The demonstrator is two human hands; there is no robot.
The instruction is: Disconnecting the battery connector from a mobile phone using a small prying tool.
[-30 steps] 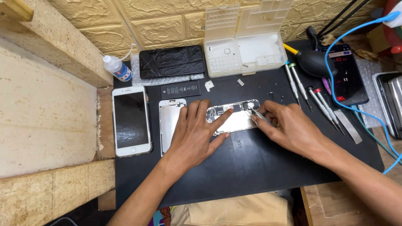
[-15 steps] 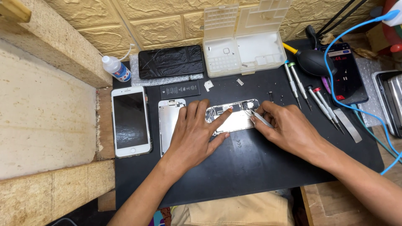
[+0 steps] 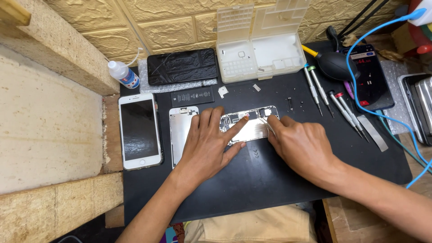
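The scene was lit brightly and evenly from above, and soft, short shadows were cast under the left hand [image 3: 208, 146] and the right hand [image 3: 302, 146] onto the black mat [image 3: 270, 189]. Pale glare was seen on the white phone [image 3: 139, 130] near the mat's left edge and on the clear plastic case [image 3: 258, 45] at its far edge. Focus was held sharply at the centre. Straight lines were bowed slightly toward the corners, where detail was softened.
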